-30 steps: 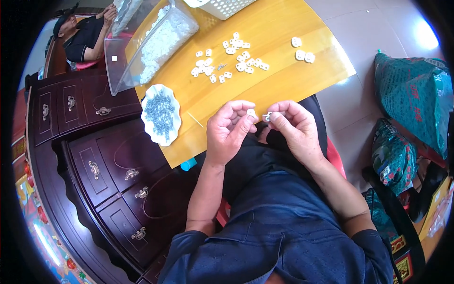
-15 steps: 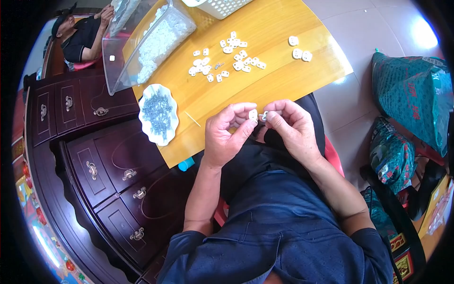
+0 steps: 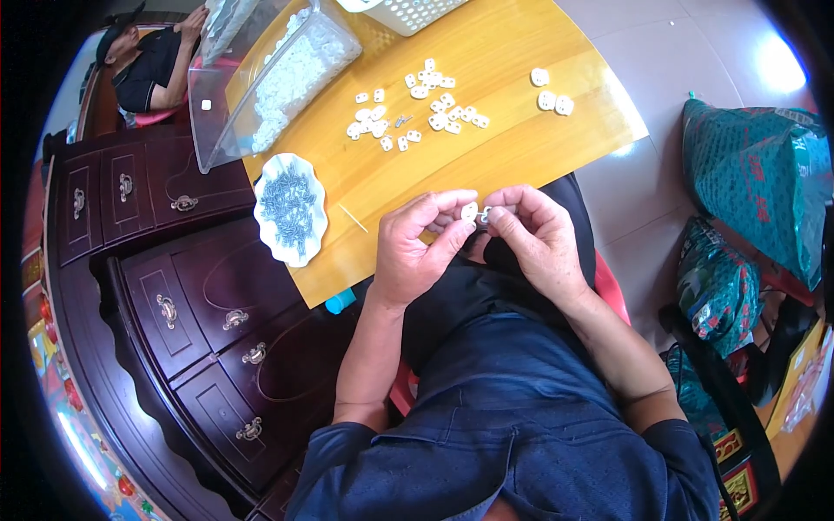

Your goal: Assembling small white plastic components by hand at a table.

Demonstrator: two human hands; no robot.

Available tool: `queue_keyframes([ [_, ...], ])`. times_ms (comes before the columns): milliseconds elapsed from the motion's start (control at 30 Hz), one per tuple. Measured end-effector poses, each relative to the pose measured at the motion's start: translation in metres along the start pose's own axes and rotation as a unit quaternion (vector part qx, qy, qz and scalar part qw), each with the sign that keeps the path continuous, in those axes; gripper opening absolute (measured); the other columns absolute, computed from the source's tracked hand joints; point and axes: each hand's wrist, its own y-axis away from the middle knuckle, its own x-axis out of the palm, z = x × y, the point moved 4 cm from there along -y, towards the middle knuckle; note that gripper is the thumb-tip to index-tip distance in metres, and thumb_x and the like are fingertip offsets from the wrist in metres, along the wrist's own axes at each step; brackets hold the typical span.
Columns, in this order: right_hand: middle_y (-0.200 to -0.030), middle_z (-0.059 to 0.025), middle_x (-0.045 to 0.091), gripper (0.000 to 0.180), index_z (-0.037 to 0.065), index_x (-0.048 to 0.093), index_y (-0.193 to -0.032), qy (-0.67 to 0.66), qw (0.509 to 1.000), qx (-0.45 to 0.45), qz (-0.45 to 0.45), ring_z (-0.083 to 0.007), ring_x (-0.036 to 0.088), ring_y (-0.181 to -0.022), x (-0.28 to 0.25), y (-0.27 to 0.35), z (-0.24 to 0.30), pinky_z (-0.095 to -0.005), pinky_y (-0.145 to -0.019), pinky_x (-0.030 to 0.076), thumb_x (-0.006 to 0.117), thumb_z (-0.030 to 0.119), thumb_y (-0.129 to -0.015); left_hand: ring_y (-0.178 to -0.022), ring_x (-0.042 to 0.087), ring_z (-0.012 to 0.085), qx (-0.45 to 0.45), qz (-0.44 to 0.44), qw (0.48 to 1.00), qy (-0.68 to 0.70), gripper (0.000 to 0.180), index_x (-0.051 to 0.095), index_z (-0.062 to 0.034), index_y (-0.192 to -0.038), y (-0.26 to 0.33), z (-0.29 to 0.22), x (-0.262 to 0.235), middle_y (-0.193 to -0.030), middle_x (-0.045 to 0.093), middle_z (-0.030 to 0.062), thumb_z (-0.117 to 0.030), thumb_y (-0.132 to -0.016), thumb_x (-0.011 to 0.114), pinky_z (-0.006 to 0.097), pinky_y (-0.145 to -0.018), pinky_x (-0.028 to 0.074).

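Note:
A white oval plastic piece with holes (image 3: 469, 211) is pinched between the thumb and fingers of my left hand (image 3: 415, 247). My right hand (image 3: 543, 243) pinches a smaller white piece (image 3: 487, 214) just beside it. Something thin bridges the short gap between the two pieces, too small to make out. Both hands are above my lap at the near edge of the wooden table (image 3: 486, 156). Loose white plastic pieces (image 3: 439, 113) lie scattered on the tabletop, with a few small metal bits (image 3: 402, 122) among them.
A scalloped white dish (image 3: 291, 252) of metal pins stands left of my hands, near a thin stick (image 3: 354, 219). Farther back are a clear bin (image 3: 213, 130) of white pieces and a white basket (image 3: 408, 16). Dark drawers (image 3: 200, 321) flank the left; green sacks (image 3: 756, 182) sit right.
The oval piece in my left fingers has shifted slightly up and right and turned a little. My right hand keeps its pinch in nearly the same place.

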Motion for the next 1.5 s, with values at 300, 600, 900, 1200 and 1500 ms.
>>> queue_keyframes([
  [300,-0.085,0.0009,0.066,0.012,0.001,0.067,-0.107,0.013,1.000,0.003,0.000,-0.0036,0.060,-0.071,0.001,0.000,0.004,-0.0199,-0.056,0.050,0.063,0.010,-0.101,-0.082,0.072,0.0131,0.008,0.002,1.000,-0.009,0.025,0.071,-0.0001,-0.115,-0.002,-0.002,-0.001,-0.093,0.073,0.0067,0.003,-0.090,0.070,0.025,-0.074,0.058],
  [600,-0.086,0.0003,0.067,0.012,0.001,0.067,-0.107,0.012,1.000,0.015,0.003,-0.0043,0.061,-0.072,0.002,0.000,0.006,-0.0206,-0.057,0.051,0.061,0.008,-0.101,-0.079,0.072,0.0130,0.005,-0.003,1.000,0.005,0.025,0.072,-0.0001,-0.115,-0.001,0.001,0.000,-0.092,0.074,0.0069,0.002,-0.090,0.070,0.025,-0.073,0.058],
  [900,-0.087,-0.0029,0.066,0.013,-0.003,0.065,-0.108,-0.012,1.000,0.013,0.003,-0.0066,0.062,-0.073,0.004,0.000,0.006,-0.0233,-0.059,0.054,0.061,0.006,-0.100,-0.080,0.069,0.0096,-0.009,-0.007,1.000,0.022,0.026,0.071,0.0004,-0.115,0.000,0.006,0.000,-0.092,0.073,0.0046,0.003,-0.089,0.072,0.023,-0.074,0.055],
  [1200,-0.090,-0.0041,0.066,0.012,-0.004,0.065,-0.108,-0.015,1.000,0.010,0.008,-0.0082,0.062,-0.077,0.005,0.000,0.008,-0.0257,-0.062,0.057,0.060,0.004,-0.100,-0.079,0.068,0.0091,-0.010,-0.008,1.000,0.023,0.025,0.072,0.0003,-0.114,0.000,0.006,-0.001,-0.091,0.073,0.0047,0.003,-0.089,0.072,0.024,-0.073,0.055],
  [1500,-0.092,-0.0049,0.067,0.011,-0.004,0.064,-0.108,-0.033,0.999,-0.001,0.016,-0.0102,0.064,-0.075,0.005,0.000,0.006,-0.0271,-0.064,0.057,0.060,0.004,-0.101,-0.078,0.069,0.0103,0.000,-0.014,0.999,0.030,0.022,0.072,0.0000,-0.111,0.001,0.006,-0.001,-0.089,0.072,0.0061,0.003,-0.090,0.071,0.024,-0.070,0.056],
])
